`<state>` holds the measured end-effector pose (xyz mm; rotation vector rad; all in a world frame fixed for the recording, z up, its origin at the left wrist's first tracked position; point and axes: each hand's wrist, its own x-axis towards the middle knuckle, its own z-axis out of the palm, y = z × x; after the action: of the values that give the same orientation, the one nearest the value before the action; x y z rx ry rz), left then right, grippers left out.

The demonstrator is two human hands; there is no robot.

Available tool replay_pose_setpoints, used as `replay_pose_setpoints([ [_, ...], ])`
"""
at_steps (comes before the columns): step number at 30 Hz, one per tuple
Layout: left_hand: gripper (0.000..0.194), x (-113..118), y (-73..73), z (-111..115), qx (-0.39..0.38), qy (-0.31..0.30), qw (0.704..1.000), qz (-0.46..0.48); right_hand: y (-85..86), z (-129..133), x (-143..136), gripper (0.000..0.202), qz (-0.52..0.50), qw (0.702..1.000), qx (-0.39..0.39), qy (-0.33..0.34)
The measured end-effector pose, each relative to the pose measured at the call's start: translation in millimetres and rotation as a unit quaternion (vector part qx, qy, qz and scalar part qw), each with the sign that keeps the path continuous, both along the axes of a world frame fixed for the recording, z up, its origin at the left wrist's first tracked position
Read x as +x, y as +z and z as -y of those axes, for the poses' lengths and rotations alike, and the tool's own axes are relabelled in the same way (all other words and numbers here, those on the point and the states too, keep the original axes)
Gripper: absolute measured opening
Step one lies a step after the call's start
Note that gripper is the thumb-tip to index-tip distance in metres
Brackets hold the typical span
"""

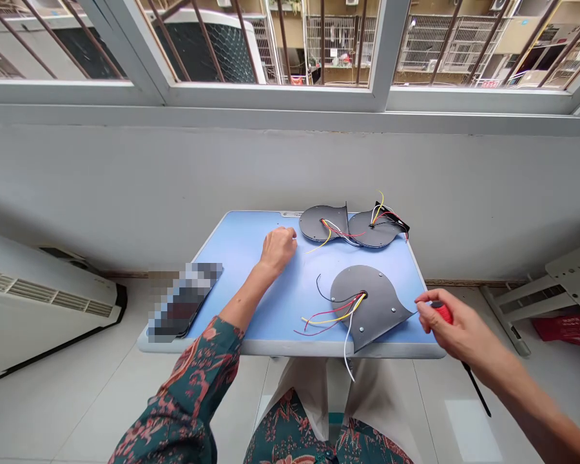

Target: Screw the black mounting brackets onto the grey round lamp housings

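My left hand (279, 250) hovers over or rests on the blue table (251, 290), fingers curled together; what they hold, if anything, is hidden. In my right hand (457, 322), at the table's right edge, is a screwdriver (441, 312) with a red handle, its black shaft pointing down toward the floor. Between the hands, near the front edge, lies a dark grey rounded plate (352, 277) with a pointed end, several screws and red, yellow, white and black wires from its middle. Two similar wired plates, one on the left (314, 222) and one on the right (374, 235), lie at the back.
A phone (186, 303), partly blurred out, lies at the table's left end. Behind the table rises a white wall (174, 174) below a barred window. A white appliance (43, 303) stands on the left, and a white metal frame (551, 293) on the right.
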<state>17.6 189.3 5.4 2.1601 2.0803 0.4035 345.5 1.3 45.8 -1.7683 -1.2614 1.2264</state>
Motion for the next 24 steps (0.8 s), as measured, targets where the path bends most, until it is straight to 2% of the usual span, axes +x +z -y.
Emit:
replay_pose_setpoints([
  [2, 0.027, 12, 3.6, 13, 0.009, -0.039, 0.987, 0.156, 22.7, -9, -2, 0.049, -0.123, 0.991, 0.055, -0.015],
  [4, 0.020, 31, 3.6, 24, -0.009, -0.091, 0.944, 0.318, 43.4, -30, -11, 0.043, -0.224, 0.963, 0.148, -0.031],
  [7, 0.017, 61, -5.3, 33, -0.057, -0.138, 0.885, 0.442, 56.1, -77, -38, 0.046, -0.301, 0.915, 0.267, -0.031],
  [9, 0.015, 73, -15.4, 34, -0.072, -0.126, 0.866, 0.478, 49.4, -108, -58, 0.051, -0.335, 0.883, 0.327, -0.028],
  [13, 0.012, 74, -33.8, 34, -0.076, -0.093, 0.857, 0.502, 18.4, -146, -85, 0.047, -0.371, 0.862, 0.344, -0.012],
  [16, 0.012, 70, -40.9, 38, -0.107, -0.099, 0.848, 0.509, 1.9, -151, -89, 0.047, -0.377, 0.860, 0.343, -0.022],
  [19, 0.013, 71, -43.6, 41, -0.131, -0.110, 0.845, 0.506, -2.7, -149, -87, 0.047, -0.377, 0.864, 0.332, -0.027],
  [24, 0.010, 76, -44.8, 42, -0.082, -0.144, 0.862, 0.479, -3.6, -151, -87, 0.047, -0.388, 0.861, 0.327, -0.029],
])
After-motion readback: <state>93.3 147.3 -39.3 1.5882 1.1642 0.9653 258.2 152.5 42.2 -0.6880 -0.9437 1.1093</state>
